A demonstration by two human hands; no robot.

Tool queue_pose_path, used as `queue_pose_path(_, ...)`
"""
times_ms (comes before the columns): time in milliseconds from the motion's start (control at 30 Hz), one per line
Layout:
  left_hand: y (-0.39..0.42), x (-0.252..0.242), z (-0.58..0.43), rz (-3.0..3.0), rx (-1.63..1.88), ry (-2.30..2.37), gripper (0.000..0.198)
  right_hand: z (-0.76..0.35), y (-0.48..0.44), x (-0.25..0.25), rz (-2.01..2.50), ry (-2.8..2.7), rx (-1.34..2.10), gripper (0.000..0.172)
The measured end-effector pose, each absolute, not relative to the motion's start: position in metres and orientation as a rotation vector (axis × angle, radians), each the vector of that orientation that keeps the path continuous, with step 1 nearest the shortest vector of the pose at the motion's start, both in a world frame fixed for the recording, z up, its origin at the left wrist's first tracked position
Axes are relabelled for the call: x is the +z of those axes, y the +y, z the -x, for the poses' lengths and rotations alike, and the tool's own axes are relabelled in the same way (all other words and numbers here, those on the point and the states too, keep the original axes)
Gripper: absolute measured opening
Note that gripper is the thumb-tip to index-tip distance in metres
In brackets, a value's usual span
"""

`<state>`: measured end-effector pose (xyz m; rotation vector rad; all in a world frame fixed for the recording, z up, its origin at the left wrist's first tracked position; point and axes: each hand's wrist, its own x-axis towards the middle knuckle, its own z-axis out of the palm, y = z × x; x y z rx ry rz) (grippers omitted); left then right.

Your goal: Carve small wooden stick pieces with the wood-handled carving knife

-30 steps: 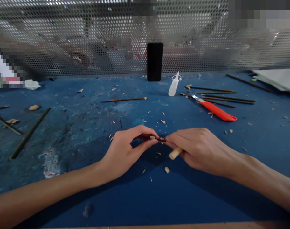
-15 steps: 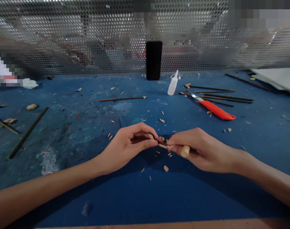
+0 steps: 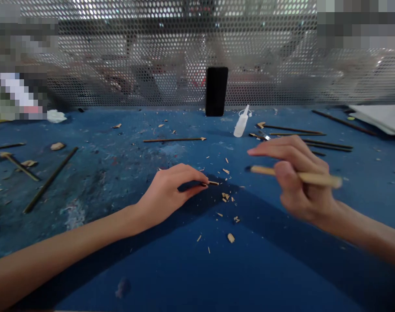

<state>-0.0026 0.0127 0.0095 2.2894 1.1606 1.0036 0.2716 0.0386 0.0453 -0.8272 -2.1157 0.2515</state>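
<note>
My left hand [image 3: 169,195] is closed in a pinch on a small wood piece [image 3: 213,183], whose pale end pokes out past the fingertips. My right hand [image 3: 301,182], slightly blurred, is raised over the blue table with its index finger extended. Between its thumb and fingers lies a wooden-handled tool [image 3: 319,178] with a short dark tip pointing left. Just beyond that hand, the metal blade [image 3: 264,135] of the red-handled cutter shows; its handle is hidden behind my fingers. Wood shavings [image 3: 226,196] lie between my hands.
A white dropper bottle [image 3: 241,123] and a black phone [image 3: 216,92] stand at the back before a perforated metal screen [image 3: 135,73]. Thin dark sticks [image 3: 327,145] lie at right, and another stick [image 3: 51,180] at left. White sheets [image 3: 379,117] rest at the far right.
My right hand has moved away from the left hand, up and rightward over the red cutter, carrying the wooden-handled tool. My left hand keeps its pinch on the wood piece.
</note>
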Motion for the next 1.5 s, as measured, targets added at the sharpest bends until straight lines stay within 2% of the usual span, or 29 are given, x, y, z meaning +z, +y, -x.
queue_pose_path(67, 0.018, 0.005, 0.007, -2.394, 0.979, 1.159, 0.012, -0.266, 0.044, 0.046, 0.868, -2.087, 0.417, 0.039)
queue_pose_path(167, 0.021, -0.001, 0.009, -2.492, 0.909, 1.16, 0.012, -0.253, 0.05, 0.039, 0.969, -2.043, 0.716, 0.033)
queue_pose_path(267, 0.022, -0.002, 0.007, -2.518, 0.885, 1.179, 0.011, -0.243, 0.053, 0.027, 1.043, -2.087, 0.75, 0.025)
queue_pose_path(400, 0.026, 0.001, 0.005, -2.405, 0.86, 1.237, 0.011, -0.243, 0.055, 0.015, 1.082, -2.057, 0.846, 0.031)
queue_pose_path(500, 0.03, 0.003, 0.006, -2.289, 0.805, 1.288, 0.013, -0.246, 0.057, 0.012, 1.042, -2.026, 0.982, 0.029)
queue_pose_path(700, 0.035, 0.003, 0.009, -2.265, 0.812, 1.232, 0.013, -0.245, 0.061, 0.015, 1.084, -2.171, 0.924, 0.035)
queue_pose_path(933, 0.024, 0.0, 0.013, -2.6, 0.848, 0.938, 0.024, -0.244, 0.061, 0.013, 0.991, -2.123, 1.1, 0.034)
queue_pose_path(1133, 0.018, 0.001, 0.014, -2.691, 0.824, 0.919, 0.028, -0.241, 0.062, 0.015, 0.995, -2.125, 1.011, 0.04)
queue_pose_path(1500, 0.023, 0.002, 0.01, -2.622, 0.772, 0.978, 0.021, -0.245, 0.061, 0.01, 1.024, -2.19, 0.881, 0.037)
